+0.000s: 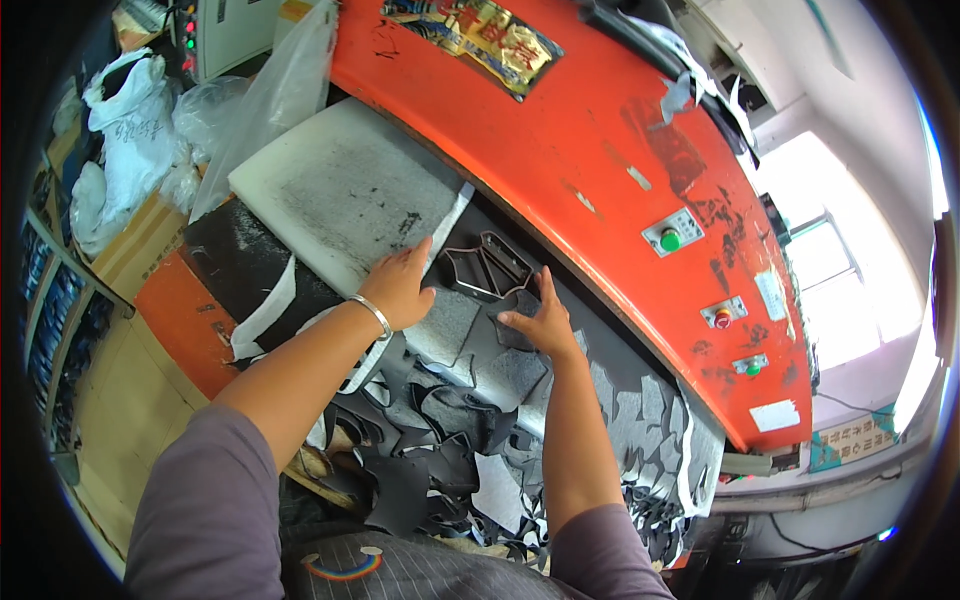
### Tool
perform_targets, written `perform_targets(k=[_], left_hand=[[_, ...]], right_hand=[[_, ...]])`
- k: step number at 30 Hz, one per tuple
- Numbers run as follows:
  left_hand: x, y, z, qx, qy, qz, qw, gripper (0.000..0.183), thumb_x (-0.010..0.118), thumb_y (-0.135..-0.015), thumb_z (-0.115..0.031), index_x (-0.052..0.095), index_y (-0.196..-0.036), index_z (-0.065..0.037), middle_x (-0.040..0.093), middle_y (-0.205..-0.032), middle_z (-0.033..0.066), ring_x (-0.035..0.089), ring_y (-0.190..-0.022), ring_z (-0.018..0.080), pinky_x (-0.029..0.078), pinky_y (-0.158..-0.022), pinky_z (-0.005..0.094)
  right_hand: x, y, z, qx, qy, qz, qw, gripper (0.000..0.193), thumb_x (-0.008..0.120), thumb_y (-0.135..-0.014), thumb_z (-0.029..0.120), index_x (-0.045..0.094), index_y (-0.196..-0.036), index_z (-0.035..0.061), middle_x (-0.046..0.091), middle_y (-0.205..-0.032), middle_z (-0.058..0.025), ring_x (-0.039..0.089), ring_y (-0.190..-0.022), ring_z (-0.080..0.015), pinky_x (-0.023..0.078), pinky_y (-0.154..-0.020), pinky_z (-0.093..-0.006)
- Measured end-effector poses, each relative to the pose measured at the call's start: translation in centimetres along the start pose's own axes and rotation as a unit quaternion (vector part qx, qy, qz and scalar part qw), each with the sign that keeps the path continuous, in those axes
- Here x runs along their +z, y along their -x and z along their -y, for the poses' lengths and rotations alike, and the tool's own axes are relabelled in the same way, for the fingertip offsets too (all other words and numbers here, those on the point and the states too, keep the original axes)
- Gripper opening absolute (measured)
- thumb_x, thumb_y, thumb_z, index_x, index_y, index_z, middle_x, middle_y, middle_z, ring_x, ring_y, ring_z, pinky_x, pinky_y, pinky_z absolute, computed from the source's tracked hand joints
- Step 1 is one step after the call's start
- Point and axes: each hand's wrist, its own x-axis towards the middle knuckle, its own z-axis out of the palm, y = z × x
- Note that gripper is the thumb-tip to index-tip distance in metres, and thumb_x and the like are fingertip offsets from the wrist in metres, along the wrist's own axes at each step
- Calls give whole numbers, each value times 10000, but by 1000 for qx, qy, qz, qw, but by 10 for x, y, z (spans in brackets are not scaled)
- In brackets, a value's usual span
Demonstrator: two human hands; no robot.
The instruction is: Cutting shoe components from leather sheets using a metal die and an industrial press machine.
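Note:
A dark metal cutting die [487,268], with a shaped outline and inner bars, sits on the dark sheet material under the edge of the orange press. My left hand [398,288] is just to its left, fingers stretched out over the grey sheet, with a bracelet on the wrist. My right hand [545,318] is to the die's right, thumb and fingers apart, the fingertips close to its side. Whether they touch it I cannot tell. By my right thumb lies a dark grey cut piece [516,332]. Neither hand visibly holds anything.
The orange press beam [600,190] crosses above the work, with a green button [669,239] and a red button [722,318]. A pale worn board [330,175] lies at the far left. Black and grey offcuts [420,460] heap up near my body. White plastic bags [135,130] stand far left.

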Motion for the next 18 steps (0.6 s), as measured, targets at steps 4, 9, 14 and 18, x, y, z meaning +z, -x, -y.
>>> perform_targets(k=[4,9,14,18], left_hand=[[31,-17,-4,21,-86,-19,996,688,557,-858,-186,255,-1446,5,421,-1407,226,335,-1364,306,175,-1142,463],[34,-22,-6,15,-111,-28,993,655,507,-874,-184,254,-1447,6,443,-1404,205,344,-1368,281,182,-1144,452],[34,-24,-2,14,-109,-21,994,671,510,-889,-190,219,-1464,0,399,-1434,209,327,-1376,272,174,-1147,438],[35,-25,-2,15,-126,-7,992,672,497,-907,-200,194,-1478,-17,377,-1455,193,308,-1387,259,162,-1152,428]], right_hand=[[6,-10,-3,7,24,-33,999,1151,818,-616,515,227,-1477,30,449,-1413,-186,373,-1357,-293,151,-1104,-539],[19,-6,-6,22,45,-55,997,1040,790,-656,519,307,-1453,59,459,-1400,-192,359,-1363,-298,155,-1113,-523],[26,-2,-6,11,50,-74,996,984,762,-694,520,327,-1443,52,456,-1398,-199,370,-1354,-304,165,-1124,-493],[30,2,-8,11,57,-95,994,963,747,-719,513,321,-1443,42,455,-1399,-197,393,-1336,-297,173,-1127,-482]])
